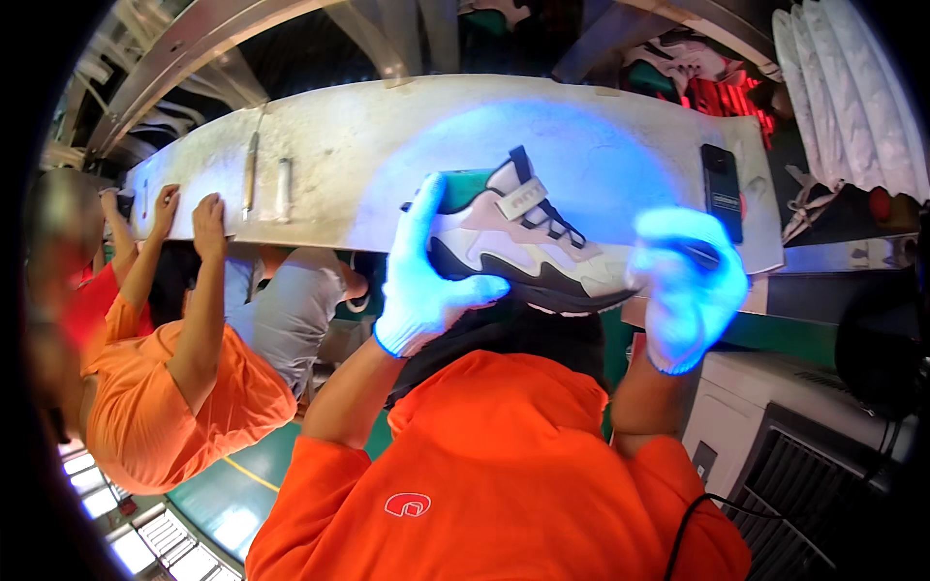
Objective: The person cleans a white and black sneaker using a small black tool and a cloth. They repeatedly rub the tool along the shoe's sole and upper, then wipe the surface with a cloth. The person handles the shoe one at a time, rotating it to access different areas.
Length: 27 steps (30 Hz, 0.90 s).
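A sneaker (542, 242) in white and pale grey, with black trim, dark laces and a strap, is held over the near edge of the table under a pool of blue light. My left hand (421, 281), in a glove glowing blue-white, grips its heel end, thumb along the near side. Something green shows in the shoe's opening. Beside the toe is my gloved right hand (686, 290), its fingers curled in. A small dark piece shows at that hand; its kind is too blurred to tell.
On the long pale table (329, 145), a dark phone-like slab (721, 189) lies at the right. A thin tool (252, 172) and a white tube (284, 189) lie at the left, near a co-worker's hands (208, 225). White ribbed hoses (848, 107) hang at far right; a grey machine (765, 426) stands below.
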Tool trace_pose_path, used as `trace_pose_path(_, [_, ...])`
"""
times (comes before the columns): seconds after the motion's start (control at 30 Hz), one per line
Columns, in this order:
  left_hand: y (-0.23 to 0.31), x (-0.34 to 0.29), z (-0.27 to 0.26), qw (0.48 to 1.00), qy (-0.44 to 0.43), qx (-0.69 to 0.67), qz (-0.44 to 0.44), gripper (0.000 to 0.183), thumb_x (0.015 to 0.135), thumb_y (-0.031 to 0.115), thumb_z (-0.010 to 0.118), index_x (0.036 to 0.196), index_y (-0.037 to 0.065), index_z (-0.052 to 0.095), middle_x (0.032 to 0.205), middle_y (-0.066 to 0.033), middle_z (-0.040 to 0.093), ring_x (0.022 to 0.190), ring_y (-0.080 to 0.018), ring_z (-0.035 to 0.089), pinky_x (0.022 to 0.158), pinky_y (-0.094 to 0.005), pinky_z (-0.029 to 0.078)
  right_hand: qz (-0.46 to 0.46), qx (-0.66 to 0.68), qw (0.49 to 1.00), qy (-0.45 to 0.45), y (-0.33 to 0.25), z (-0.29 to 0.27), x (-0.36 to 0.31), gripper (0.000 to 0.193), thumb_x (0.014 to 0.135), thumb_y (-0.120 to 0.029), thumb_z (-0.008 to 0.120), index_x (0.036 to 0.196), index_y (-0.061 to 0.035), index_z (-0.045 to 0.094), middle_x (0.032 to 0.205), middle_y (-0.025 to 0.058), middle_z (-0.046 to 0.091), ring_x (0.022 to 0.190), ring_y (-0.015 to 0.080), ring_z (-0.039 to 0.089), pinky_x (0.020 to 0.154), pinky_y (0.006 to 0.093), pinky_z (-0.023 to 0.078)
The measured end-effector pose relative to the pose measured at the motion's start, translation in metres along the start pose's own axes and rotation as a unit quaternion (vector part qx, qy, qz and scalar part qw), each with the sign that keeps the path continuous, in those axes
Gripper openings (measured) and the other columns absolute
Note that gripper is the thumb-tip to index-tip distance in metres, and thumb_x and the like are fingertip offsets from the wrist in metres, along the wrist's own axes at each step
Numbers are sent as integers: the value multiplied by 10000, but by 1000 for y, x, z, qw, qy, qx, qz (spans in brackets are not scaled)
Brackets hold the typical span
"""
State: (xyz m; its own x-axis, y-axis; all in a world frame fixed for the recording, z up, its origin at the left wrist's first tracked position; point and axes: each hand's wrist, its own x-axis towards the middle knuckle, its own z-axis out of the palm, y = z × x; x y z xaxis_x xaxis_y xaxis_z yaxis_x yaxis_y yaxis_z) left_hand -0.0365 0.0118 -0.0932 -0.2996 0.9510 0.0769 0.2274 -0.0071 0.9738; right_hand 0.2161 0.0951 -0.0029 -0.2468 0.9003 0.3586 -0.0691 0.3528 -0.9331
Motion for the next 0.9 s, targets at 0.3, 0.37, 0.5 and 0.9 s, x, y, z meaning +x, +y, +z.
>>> trace_pose_path(0.3, [17, 6, 41, 994, -88, 70, 4, 1332, 608, 120, 1048, 1741, 17, 355, 1636, -207, 524, 1512, -340, 519, 1276, -448, 430, 130, -478, 820, -287, -1, -23, 7, 925, 806, -477, 935, 1460, 93, 613, 1176, 308, 776, 1021, 451, 791, 872, 498, 631])
trace_pose_path(0.37, [38, 23, 39, 988, -103, 35, -112, 1351, 593, 109, 1042, 1750, 27, 348, 1622, -196, 553, 1498, -329, 531, 1271, -440, 431, 189, -469, 803, -316, 4, -17, 43, 795, 881, -507, 860, 1428, 35, 665, 1100, 300, 793, 1019, 440, 796, 900, 502, 625])
trace_pose_path(0.5, [21, 37, 15, 998, -58, 16, -30, 1367, 595, 99, 1034, 1758, 20, 319, 1613, -202, 553, 1449, -329, 574, 1252, -429, 460, 78, -426, 826, -360, 30, 6, 87, 680, 969, -537, 762, 1304, 53, 716, 1090, 295, 792, 985, 464, 776, 907, 533, 601])
trace_pose_path(0.9, [18, 35, -37, 992, -2, 127, 4, 1487, 599, 313, 1066, 1777, 8, 211, 1588, -250, 499, 1439, -391, 568, 1210, -444, 503, -41, -497, 760, -416, 11, 55, 75, 1111, 835, -450, 905, 1632, 133, 396, 1111, 309, 749, 907, 459, 771, 834, 494, 634])
